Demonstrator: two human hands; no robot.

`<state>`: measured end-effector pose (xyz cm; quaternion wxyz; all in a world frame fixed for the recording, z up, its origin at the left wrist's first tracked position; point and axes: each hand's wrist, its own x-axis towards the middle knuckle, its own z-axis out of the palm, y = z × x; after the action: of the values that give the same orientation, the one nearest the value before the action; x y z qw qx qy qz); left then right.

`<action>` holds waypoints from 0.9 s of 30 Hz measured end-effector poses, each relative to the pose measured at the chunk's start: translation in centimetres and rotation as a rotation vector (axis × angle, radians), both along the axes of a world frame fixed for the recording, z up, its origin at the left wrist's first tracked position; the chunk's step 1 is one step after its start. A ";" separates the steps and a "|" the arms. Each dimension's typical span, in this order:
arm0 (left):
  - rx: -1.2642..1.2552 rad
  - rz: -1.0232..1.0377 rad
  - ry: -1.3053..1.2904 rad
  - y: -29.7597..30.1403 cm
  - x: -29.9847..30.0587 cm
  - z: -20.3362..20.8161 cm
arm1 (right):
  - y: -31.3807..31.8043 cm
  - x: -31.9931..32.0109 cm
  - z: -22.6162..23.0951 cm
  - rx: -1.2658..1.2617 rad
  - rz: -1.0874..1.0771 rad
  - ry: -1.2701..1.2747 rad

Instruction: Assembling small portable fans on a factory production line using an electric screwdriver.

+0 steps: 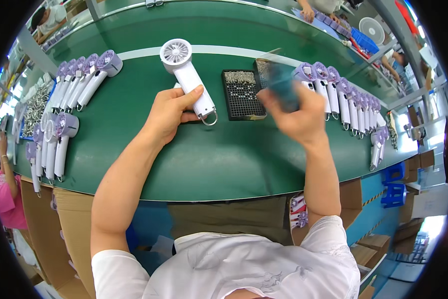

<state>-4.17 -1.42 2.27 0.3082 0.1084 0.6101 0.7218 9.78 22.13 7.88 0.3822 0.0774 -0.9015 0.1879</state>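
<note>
My left hand (171, 110) is closed around the white handle of a handheld fan (194, 84). The fan's round grille points up and away from me, and a metal wrist loop hangs at the handle's lower end. To its right, my right hand (303, 117) grips a teal tool (282, 85) smeared by motion, so its exact kind cannot be made out. Beside that hand lies a black tray (243, 110) with a grid of holes and small silvery parts, which look like screws. A second small tray (262, 67) is partly hidden behind the teal tool.
White-and-purple fans (87, 89) lie in rows at the left, and another row (351, 102) runs along the right of the green table (209, 164). A blue tray of small metal parts (37, 107) sits at far left. Cardboard boxes (74, 219) stand below the near edge. Other people work across the table.
</note>
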 end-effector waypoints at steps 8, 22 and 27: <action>-0.066 -0.143 -0.042 0.1 1.1 0.0 | 1.9 -4.8 3.3 -1.103 0.314 0.242; -0.191 -0.184 0.027 0.5 1.3 0.4 | 2.0 -6.7 -1.3 -1.085 0.210 0.319; -0.205 -0.185 0.039 0.5 1.4 0.7 | 0.9 -7.0 -0.8 -1.227 0.080 0.313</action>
<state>-2.73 -0.91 2.93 0.3710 0.1459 0.6740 0.6219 2.81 23.05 7.12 0.4771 -0.0957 -0.5594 0.6711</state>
